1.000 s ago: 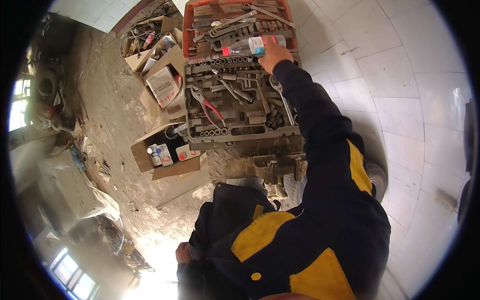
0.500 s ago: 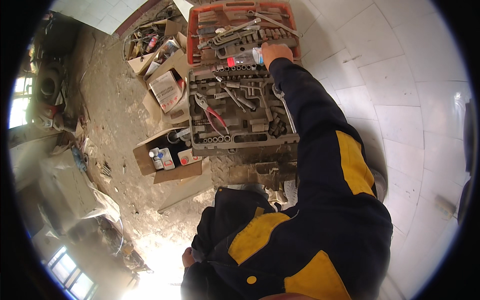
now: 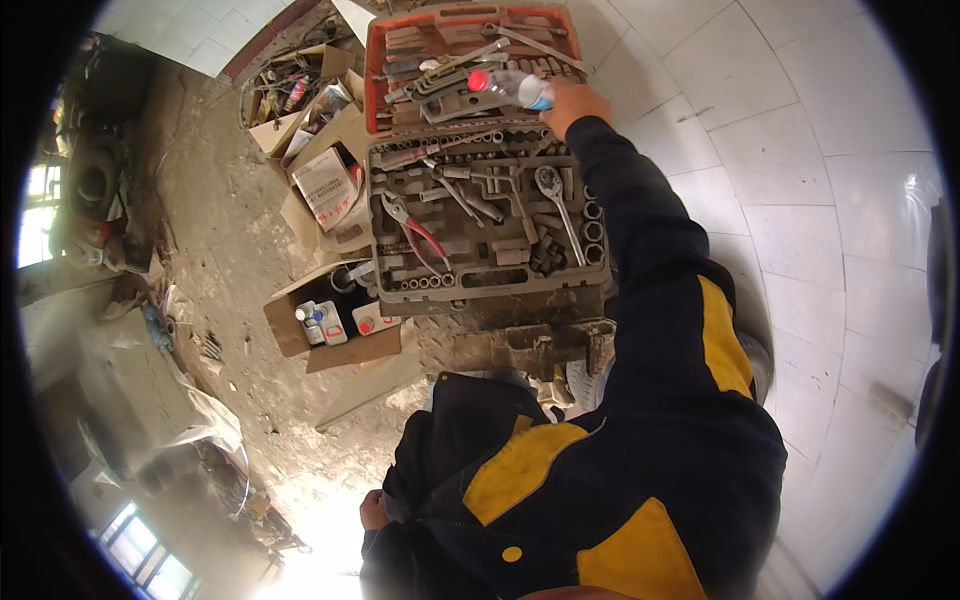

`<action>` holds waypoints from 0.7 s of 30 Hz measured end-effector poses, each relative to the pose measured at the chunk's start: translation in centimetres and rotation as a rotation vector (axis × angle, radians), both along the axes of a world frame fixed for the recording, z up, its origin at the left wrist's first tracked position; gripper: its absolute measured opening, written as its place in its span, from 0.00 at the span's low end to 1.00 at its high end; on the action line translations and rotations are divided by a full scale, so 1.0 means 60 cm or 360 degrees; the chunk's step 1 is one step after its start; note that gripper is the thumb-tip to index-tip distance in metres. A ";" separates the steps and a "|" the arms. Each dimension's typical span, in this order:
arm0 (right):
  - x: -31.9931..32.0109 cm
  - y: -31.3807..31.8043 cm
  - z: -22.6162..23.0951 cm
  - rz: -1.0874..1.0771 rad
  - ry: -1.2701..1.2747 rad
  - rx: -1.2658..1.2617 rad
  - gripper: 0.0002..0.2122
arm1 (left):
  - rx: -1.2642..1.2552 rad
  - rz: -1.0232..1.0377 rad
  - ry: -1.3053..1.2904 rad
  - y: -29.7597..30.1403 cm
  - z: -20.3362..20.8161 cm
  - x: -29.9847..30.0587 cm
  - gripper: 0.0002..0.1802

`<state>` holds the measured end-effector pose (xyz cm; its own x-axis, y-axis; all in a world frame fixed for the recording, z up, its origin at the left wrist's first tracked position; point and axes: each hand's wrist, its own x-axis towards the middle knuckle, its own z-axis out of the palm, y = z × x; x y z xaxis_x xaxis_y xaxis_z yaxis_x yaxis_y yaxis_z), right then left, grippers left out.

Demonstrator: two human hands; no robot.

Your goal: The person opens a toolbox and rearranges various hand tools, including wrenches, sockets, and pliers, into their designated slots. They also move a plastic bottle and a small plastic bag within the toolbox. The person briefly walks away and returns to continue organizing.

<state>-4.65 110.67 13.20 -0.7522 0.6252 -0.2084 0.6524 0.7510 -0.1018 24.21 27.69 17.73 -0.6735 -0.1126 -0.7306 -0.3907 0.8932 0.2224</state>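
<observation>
My right hand [image 3: 578, 106] is closed round the base end of a clear plastic bottle [image 3: 508, 86] with a red cap. The bottle lies sideways above the orange lid side of an open tool case [image 3: 374, 80], its cap toward the left. Below, the case's grey tray holds red-handled pliers [image 3: 412, 228], a ratchet wrench [image 3: 560, 205], sockets and bars. Low in the view, at the edge of my dark jacket, my left hand [image 3: 373, 510] shows only in part. Its fingers are hidden, and it is away from the tools.
Left of the case stand open cardboard boxes; one [image 3: 290, 325] holds white bottles [image 3: 322, 322], another box [image 3: 340, 225] papers. A metal stand [image 3: 520, 348] sits under the case's near edge. A white tiled wall [image 3: 790, 175] rises on the right. Clutter lines the far left.
My right hand has moved slightly right and away from the lower tray, bringing the bottle up with it. The ratchet wrench, partly behind my sleeve before, now shows whole. My left hand stays put.
</observation>
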 end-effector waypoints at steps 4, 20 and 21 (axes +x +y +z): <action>0.046 0.051 0.032 -0.0168 0.0251 -0.0029 0.27 | 0.0022 0.0067 -0.0021 -0.001 -0.008 0.004 0.18; -0.005 -0.062 0.020 0.0454 -0.0248 -0.0114 0.29 | -0.0091 -0.0014 -0.0027 -0.001 -0.004 -0.019 0.20; -0.030 -0.044 0.021 0.0497 -0.0410 -0.0288 0.28 | -0.0086 -0.0002 0.0002 -0.008 -0.005 -0.014 0.20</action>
